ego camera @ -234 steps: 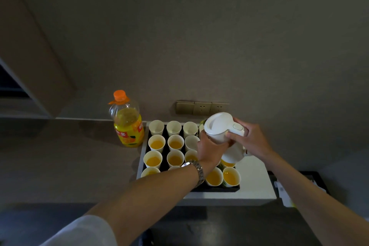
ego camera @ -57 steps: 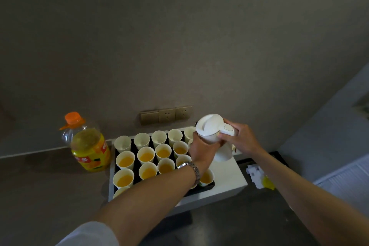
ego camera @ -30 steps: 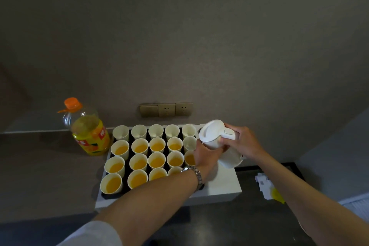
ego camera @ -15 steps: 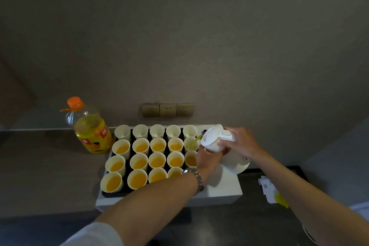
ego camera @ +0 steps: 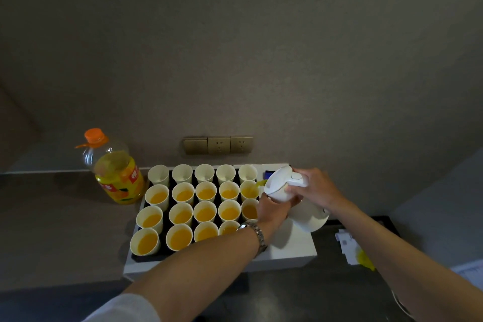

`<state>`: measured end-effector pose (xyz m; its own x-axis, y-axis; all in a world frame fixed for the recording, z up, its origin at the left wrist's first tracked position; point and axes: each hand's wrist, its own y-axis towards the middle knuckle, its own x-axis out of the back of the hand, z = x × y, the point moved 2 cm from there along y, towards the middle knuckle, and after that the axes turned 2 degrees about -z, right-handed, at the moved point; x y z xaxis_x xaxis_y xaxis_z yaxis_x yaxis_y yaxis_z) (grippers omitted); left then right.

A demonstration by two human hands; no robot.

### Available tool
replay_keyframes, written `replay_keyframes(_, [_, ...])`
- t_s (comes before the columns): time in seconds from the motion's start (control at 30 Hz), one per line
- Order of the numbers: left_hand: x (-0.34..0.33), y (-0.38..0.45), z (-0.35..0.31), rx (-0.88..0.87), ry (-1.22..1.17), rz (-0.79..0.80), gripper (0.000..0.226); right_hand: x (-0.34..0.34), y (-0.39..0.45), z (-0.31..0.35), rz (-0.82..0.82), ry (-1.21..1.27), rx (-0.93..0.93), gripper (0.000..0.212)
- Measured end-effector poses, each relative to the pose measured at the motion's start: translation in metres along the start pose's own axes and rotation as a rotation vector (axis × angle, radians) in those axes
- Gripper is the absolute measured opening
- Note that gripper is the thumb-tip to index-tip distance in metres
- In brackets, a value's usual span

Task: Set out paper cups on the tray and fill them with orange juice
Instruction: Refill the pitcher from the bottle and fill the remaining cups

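Note:
Several white paper cups stand in rows on a black tray (ego camera: 146, 259). The back row (ego camera: 204, 173) looks empty; the nearer rows hold orange juice. A white jug (ego camera: 292, 198) is tipped to the left, and a thin stream of juice runs from its spout into the right-hand cup of the second row (ego camera: 248, 189). My right hand (ego camera: 312, 187) grips the jug's handle. My left hand (ego camera: 271, 210), with a metal watch at the wrist, holds the jug's body from below.
A large orange-juice bottle (ego camera: 115, 170) with an orange cap stands left of the tray. The tray lies on a white board (ego camera: 287, 253) on a dark counter. Wall sockets (ego camera: 218, 145) are behind it. Papers and something yellow (ego camera: 358, 251) lie to the right.
The jug has tilted further left and lower, and juice now flows into the second-row right cup. More cups hold juice than in the earliest frame. The camera view shifted.

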<state>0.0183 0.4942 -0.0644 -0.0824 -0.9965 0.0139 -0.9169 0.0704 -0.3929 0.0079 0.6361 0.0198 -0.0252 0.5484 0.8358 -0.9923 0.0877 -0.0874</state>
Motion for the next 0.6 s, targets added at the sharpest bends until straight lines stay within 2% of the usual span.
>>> replay_keyframes(0.17, [0.0014, 0.0018, -0.0001, 0.001, -0.014, 0.014, 0.079, 0.0009, -0.0014, 0.0044, -0.010, 0.013, 0.003, 0.050])
replay_keyframes(0.53, [0.0059, 0.0019, -0.0026, -0.037, -0.018, 0.052, 0.080, 0.0018, 0.0001, 0.0086, 0.005, 0.010, -0.002, 0.070])
replay_keyframes(0.6, [0.0073, 0.0028, -0.0034, -0.056, -0.004, 0.045, 0.079, 0.0020, -0.0005, 0.0092, -0.008, 0.025, -0.005, 0.080])
